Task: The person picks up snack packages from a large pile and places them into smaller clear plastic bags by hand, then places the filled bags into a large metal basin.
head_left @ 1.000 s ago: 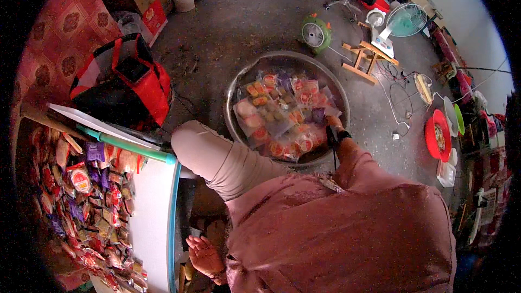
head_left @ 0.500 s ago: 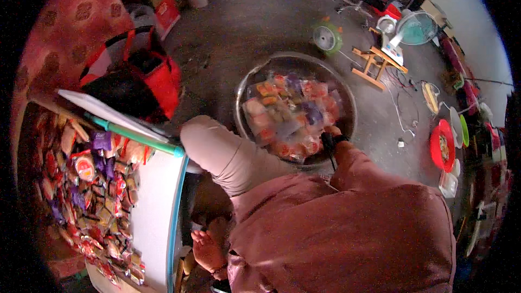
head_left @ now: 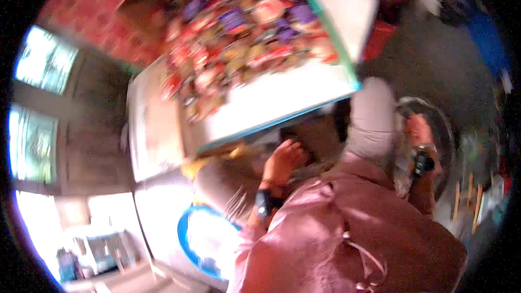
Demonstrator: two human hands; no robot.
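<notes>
My left hand (head_left: 287,157) hangs low in the gap below the white table's front edge, near my left knee. Its fingers look bent, but blur hides whether they hold anything. Off to the right, my right hand (head_left: 419,129) reaches over the large round metal basin (head_left: 449,138) beside my right leg. Its fingers are smeared by motion. Many small wrapped snack packets (head_left: 233,49) in red, purple and brown lie heaped on the white tabletop (head_left: 271,100) before me.
A teal-green rail (head_left: 334,38) runs along the right side of the tabletop. Lower left is a blue-rimmed tub (head_left: 190,244) with something white in it, beside my left leg. A wooden stand (head_left: 468,201) stands at the far right. Bright windows (head_left: 46,57) line the left.
The view has swung left, so the table now fills the front and the basin sits at the right. My right hand is still at the basin; the left remains below the table edge.
</notes>
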